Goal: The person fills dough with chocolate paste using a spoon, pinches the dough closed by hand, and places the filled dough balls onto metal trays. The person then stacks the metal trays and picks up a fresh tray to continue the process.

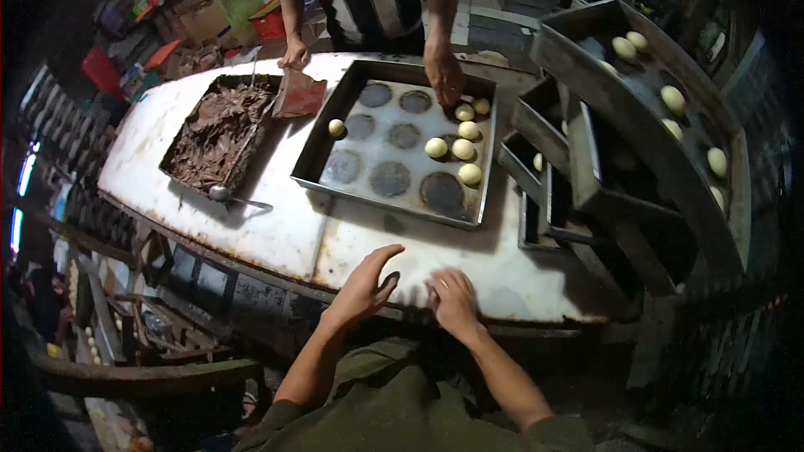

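Note:
My left hand (364,289) hovers over the near edge of the white tabletop (368,238), fingers and thumb apart, with nothing visible in it. Close by on its right is my right hand (455,301); its fingers are bent and blurred, so what they hold, if anything, does not show. Beyond both hands lies a square metal baking tray (381,192) with dark round stains. Several pale round dough balls (470,174) sit along its right side, and a single dough ball (337,127) rests at its left. A co-worker's hand (444,75) reaches into the tray's far right corner.
To the left stands a pan of brown paste (213,134), with a spoon (239,197) at its near edge. The co-worker's other hand (295,55) is near a reddish-brown sheet (300,94). Stacked metal trays (636,92) lean at the right, the top one carrying several dough balls.

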